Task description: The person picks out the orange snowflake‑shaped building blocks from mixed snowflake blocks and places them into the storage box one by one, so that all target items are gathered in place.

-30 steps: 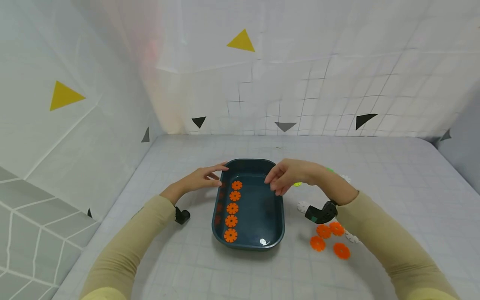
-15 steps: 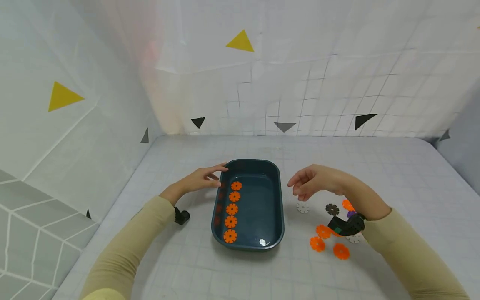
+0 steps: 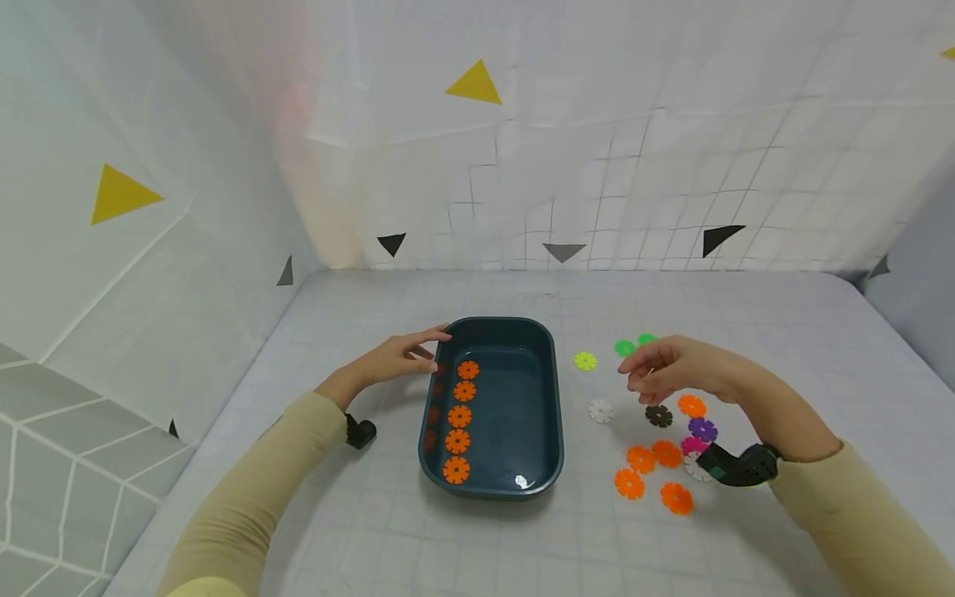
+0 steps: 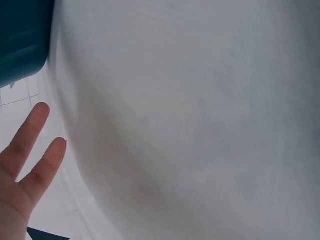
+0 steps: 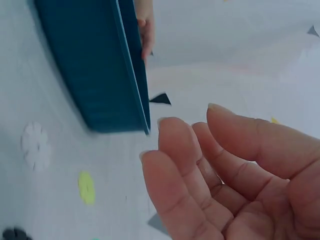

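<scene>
Lying near loosely curled, empty right hand (image 3: 685,369): dark disc (image 3: 659,416); spread left hand (image 3: 391,358) touching rim of tray (image 3: 518,423).

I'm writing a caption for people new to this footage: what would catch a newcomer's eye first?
Probably the dark teal tray on the pale table, with five orange discs lined up inside along its left side. Next, the loose multicoloured discs scattered to the tray's right. Then the hands: the left hand at the tray's left rim, the right hand hovering among the scatter, visibly holding nothing.
</scene>
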### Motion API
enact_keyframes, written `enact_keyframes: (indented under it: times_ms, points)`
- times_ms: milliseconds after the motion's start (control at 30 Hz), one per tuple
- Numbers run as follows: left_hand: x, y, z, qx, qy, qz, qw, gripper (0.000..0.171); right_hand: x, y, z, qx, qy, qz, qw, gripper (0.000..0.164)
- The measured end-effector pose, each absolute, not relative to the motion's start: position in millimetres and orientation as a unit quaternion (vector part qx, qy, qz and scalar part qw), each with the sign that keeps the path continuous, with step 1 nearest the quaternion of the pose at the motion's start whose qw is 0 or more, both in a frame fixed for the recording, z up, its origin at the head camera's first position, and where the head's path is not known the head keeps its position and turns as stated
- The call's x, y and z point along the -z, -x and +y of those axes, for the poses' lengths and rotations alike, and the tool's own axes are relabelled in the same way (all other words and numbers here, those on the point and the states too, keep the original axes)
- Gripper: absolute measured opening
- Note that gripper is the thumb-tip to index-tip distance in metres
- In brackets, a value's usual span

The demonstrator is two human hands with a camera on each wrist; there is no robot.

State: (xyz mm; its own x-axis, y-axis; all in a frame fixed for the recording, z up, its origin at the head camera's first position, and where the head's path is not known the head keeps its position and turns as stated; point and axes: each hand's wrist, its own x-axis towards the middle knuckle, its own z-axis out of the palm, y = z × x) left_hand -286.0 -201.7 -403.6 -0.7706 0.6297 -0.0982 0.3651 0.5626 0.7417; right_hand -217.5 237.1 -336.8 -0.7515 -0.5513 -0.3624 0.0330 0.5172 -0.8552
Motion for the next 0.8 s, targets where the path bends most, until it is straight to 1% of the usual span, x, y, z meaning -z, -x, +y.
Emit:
enact_keyframes:
  times_ms: [367,800]
  points:
    - [401.7,285.4,-200.6,-0.371,-0.288,0.864,0.18,0.055,345.3,212.1,277.1,0.461,0.101,0.827,0.306,0.047]
    - [403.0,285.6,-201.4,-0.368,-0.291,0.865,0.178,0.056,374.5,211.1,305.9,0.415,0.054,0.858,0.298,0.047]
